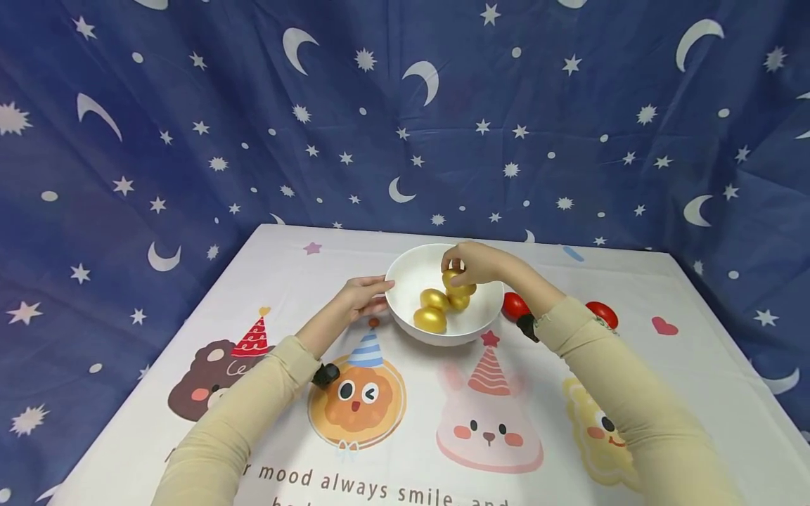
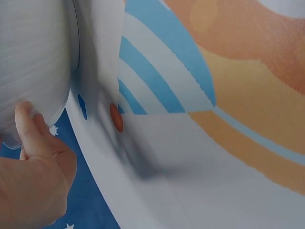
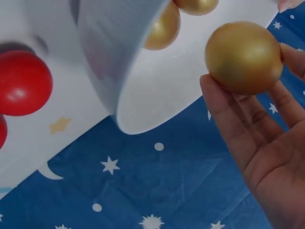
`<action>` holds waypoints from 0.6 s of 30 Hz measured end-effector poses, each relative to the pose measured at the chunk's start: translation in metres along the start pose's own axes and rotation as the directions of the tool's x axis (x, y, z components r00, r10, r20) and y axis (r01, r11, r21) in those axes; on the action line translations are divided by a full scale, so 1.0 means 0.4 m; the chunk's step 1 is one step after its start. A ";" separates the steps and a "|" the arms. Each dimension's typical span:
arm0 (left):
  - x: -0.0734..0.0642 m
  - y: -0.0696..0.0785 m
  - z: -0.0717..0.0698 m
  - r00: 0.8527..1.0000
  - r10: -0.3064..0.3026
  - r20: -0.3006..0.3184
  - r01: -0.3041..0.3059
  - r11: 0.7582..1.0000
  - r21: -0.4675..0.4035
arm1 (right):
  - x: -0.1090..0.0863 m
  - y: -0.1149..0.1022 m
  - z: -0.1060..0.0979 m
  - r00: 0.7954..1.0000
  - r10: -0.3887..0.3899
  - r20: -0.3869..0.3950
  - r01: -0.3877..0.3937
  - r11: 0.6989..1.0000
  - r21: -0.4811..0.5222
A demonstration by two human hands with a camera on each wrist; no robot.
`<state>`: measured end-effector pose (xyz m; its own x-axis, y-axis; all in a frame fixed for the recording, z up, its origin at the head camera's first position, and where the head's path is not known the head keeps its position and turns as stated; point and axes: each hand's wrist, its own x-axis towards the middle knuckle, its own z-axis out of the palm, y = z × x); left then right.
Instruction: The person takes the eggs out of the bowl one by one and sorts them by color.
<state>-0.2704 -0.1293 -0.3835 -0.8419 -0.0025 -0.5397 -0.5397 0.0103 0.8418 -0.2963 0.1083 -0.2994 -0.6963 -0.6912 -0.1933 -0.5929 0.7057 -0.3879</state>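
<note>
A white bowl stands on the table with several golden eggs in it. My left hand grips the bowl's left side, thumb at the rim and fingers against the outer wall. The left wrist view shows those fingers on the bowl's pale outside. Over the right part of the bowl, my right hand pinches one golden egg between thumb and fingertips. Inside the bowl, other golden eggs lie below and beside the held one.
Right of the bowl lie red eggs, partly behind my right forearm. A white tablecloth printed with cartoon figures covers the table. Behind it hangs a dark blue curtain with moons and stars.
</note>
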 end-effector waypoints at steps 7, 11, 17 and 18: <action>-0.001 0.001 -0.001 1.000 0.000 0.005 0.000 1.000 -0.012 | -0.057 0.000 0.008 0.998 0.040 -0.041 -0.038 0.999 0.034; 0.000 0.003 -0.002 1.000 0.006 0.013 -0.006 1.000 -0.011 | -0.088 -0.001 0.014 0.997 0.060 -0.054 -0.058 0.997 0.042; 0.000 0.000 -0.003 1.000 0.003 0.022 -0.003 1.000 -0.003 | -0.138 0.005 0.030 0.993 0.057 -0.103 -0.053 0.998 0.046; 0.000 -0.001 -0.003 1.000 0.004 0.022 -0.004 1.000 -0.002 | -0.147 0.007 0.032 0.992 0.057 -0.113 -0.053 0.998 0.044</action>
<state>-0.2701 -0.1306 -0.3840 -0.8438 0.0190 -0.5363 -0.5362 0.0080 0.8441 -0.2518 0.1488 -0.3008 -0.7702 -0.6278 -0.1126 -0.5370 0.7335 -0.4166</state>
